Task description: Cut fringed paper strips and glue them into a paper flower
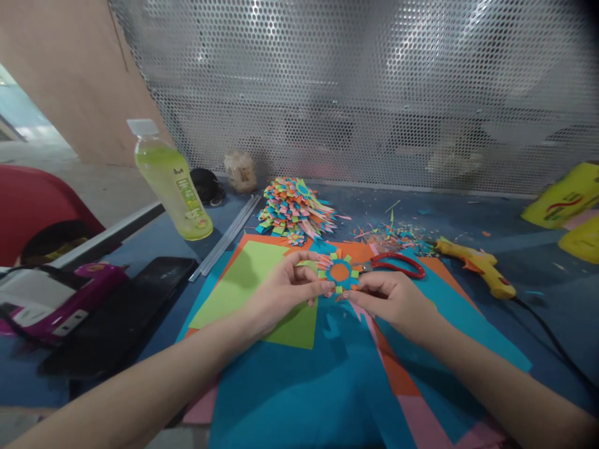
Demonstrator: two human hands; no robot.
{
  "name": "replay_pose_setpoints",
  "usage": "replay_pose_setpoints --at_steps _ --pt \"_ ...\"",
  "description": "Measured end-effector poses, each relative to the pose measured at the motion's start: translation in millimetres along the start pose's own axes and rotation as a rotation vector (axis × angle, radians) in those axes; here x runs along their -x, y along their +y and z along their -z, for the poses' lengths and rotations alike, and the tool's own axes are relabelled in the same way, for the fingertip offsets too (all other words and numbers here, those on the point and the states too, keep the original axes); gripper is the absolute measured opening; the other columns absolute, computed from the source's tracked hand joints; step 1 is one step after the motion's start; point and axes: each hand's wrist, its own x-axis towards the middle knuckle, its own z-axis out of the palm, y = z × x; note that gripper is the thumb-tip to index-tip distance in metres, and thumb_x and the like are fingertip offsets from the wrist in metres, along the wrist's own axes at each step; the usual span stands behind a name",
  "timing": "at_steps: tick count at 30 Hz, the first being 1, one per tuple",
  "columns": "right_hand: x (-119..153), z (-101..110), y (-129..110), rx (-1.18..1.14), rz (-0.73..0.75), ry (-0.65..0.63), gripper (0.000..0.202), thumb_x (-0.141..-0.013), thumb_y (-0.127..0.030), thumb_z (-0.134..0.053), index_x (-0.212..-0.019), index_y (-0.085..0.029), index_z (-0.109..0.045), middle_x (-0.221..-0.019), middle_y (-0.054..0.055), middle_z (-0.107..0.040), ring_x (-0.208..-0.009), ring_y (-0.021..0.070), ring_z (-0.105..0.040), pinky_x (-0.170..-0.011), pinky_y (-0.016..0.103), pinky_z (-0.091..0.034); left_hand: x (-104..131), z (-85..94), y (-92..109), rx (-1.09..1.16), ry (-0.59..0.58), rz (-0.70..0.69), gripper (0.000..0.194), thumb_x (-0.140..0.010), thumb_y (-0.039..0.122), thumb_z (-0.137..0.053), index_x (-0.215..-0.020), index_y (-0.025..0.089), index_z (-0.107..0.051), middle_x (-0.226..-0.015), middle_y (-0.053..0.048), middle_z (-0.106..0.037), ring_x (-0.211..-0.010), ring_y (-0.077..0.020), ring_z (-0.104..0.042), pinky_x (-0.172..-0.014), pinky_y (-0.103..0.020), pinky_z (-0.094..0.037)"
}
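A small round paper flower (340, 272) with an orange centre, a blue ring and green and pink fringe is held up above the coloured sheets. My left hand (290, 284) pinches its left and lower edge between thumb and fingers. At its lower right edge, my right hand (386, 298) holds it with thumb and fingertips. Red-handled scissors (405, 264) lie just behind my right hand, their blades partly hidden. Under both hands are blue paper (299, 393) and a lime green sheet (248, 274), with orange and pink sheets beneath.
Behind the hands stands a pile of fringed paper flowers (297, 206), with paper scraps (397, 237) to its right. A yellow glue gun (482, 265) lies right. Left are clear glue sticks (227, 237), a bottle (173, 181), a black phone (121, 315) and a purple power strip (79, 305).
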Motion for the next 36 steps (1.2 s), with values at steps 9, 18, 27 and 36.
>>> replay_pose_setpoints --at_steps 9,18,27,36 --pt "-0.3 0.1 0.1 -0.007 -0.027 -0.001 0.035 -0.077 -0.038 -0.055 -0.052 -0.018 -0.042 -0.048 -0.007 -0.032 -0.045 0.0062 -0.027 -0.041 0.022 -0.02 1.2 -6.1 2.1 -0.011 0.065 -0.033 0.044 -0.057 0.024 -0.079 -0.089 0.017 -0.05 -0.049 0.009 -0.055 -0.042 -0.0051 -0.049 -0.045 -0.017 -0.038" --pt "-0.1 18.2 -0.3 0.333 0.125 0.174 0.016 -0.08 -0.023 -0.054 -0.089 -0.017 -0.066 -0.079 0.004 -0.067 -0.066 0.0143 -0.059 -0.06 0.024 -0.046 -3.6 6.2 1.2 -0.026 0.203 -0.209 0.034 -0.063 0.023 -0.075 -0.087 0.017 -0.05 -0.056 0.008 -0.057 -0.054 -0.0076 -0.056 -0.047 -0.016 -0.038" --pt "2.7 25.5 5.5 0.67 0.277 -0.264 0.029 -0.079 -0.006 -0.056 -0.105 -0.018 -0.059 -0.1 0.006 -0.065 -0.097 0.0186 -0.057 -0.084 0.03 -0.046 -15.7 29.0 5.9 -0.031 0.402 -0.251 0.039 -0.058 0.028 -0.077 -0.085 0.017 -0.051 -0.058 0.005 -0.061 -0.061 -0.0108 -0.061 -0.046 -0.017 -0.035" --pt "-0.4 21.3 9.0 0.643 0.275 -0.277 0.017 -0.087 -0.012 -0.046 -0.094 -0.015 -0.061 -0.093 0.008 -0.064 -0.089 0.0191 -0.058 -0.079 0.032 -0.046 -18.4 33.8 8.6 -0.079 0.459 -0.24 0.04 -0.057 0.031 -0.077 -0.084 0.017 -0.052 -0.061 0.004 -0.06 -0.061 -0.0114 -0.061 -0.047 -0.018 -0.035"
